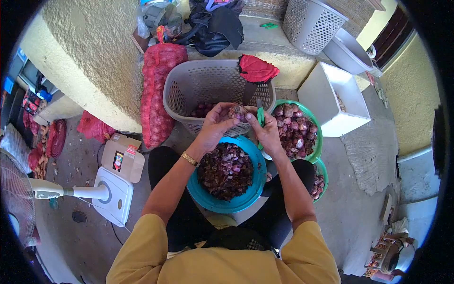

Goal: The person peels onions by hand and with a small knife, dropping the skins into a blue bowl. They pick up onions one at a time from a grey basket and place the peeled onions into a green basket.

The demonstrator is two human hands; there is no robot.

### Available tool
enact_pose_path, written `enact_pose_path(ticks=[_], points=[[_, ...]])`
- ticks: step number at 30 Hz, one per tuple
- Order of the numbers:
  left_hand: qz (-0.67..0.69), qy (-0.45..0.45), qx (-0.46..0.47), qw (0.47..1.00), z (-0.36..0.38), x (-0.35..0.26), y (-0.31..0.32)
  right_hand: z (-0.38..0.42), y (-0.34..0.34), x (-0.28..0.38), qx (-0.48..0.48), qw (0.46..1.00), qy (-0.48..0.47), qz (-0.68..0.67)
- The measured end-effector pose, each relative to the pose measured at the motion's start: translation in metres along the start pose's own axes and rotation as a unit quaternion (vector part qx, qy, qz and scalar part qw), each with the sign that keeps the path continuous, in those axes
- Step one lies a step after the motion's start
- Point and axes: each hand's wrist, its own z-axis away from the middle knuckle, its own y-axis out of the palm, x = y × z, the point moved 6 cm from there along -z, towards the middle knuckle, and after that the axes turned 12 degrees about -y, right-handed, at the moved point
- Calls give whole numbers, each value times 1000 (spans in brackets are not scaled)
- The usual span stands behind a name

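Note:
Between both hands is a red onion, held above the near rim of a grey perforated basket. My left hand has its fingers closed round the onion's left side. My right hand grips green-handled scissors, blade upward, and its fingertips touch the onion's right side. Below the hands, a blue basin holds onion skins. A few onions lie inside the grey basket. To the right, a green basket is full of red onions.
A long red net sack of onions stands left of the grey basket. A red cloth hangs on its rim. A white foam box is at right. A fan and a cardboard box are at left.

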Motion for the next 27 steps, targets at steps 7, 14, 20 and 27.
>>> enact_pose_path(ticks=[7, 14, 20, 27], points=[[54, -19, 1, 998, 3, -7, 2, 6, -7, -9, 16, 994, 105, -13], [82, -6, 10, 997, -1, -4, -11, -1, -8, -2, 8, 998, 54, -24], [141, -47, 6, 989, -5, 8, -18, 0, -6, -2, 55, 984, -34, 163], [209, -88, -39, 973, -7, 23, -16, -3, 7, 13, 55, 916, -146, 371]])
